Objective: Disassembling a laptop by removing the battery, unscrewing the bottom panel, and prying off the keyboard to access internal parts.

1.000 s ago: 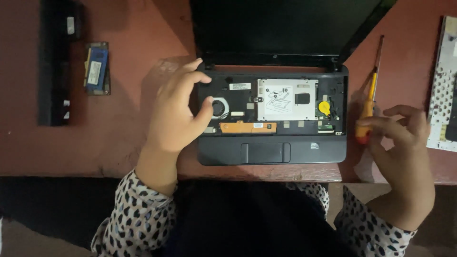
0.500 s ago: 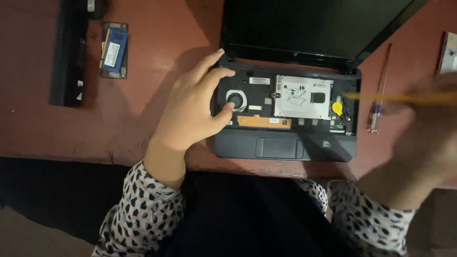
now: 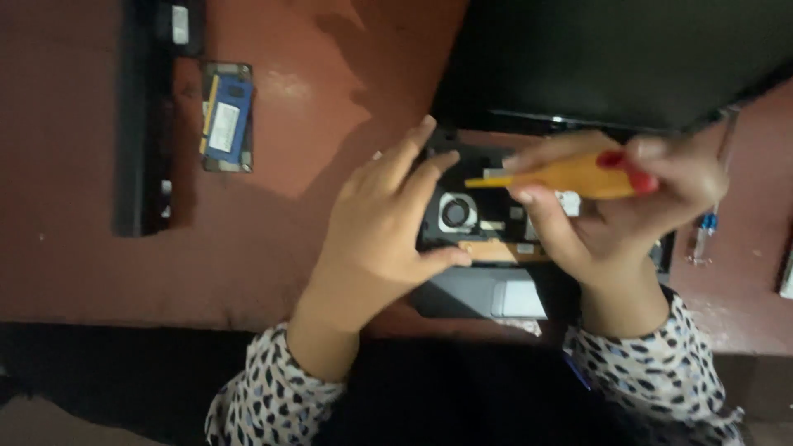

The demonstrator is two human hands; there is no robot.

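The left hand (image 3: 380,227) lies with spread fingers on the left edge of the opened laptop (image 3: 487,248), beside its round fan (image 3: 457,212). The right hand (image 3: 624,206) is closed around an orange screwdriver (image 3: 562,176), held almost level above the laptop, tip pointing left. A blue memory module (image 3: 226,117) lies well apart on the red table (image 3: 314,99).

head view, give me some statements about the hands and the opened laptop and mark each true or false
1. The right hand holds an orange-handled screwdriver. True.
2. The left hand rests flat on the red table, away from the laptop. False: it is on the laptop's left edge.
3. A round fan shows inside the opened laptop. True.
4. The blue memory module lies inside the laptop. False: it lies on the table, to the left.
5. The screwdriver's tip points left. True.
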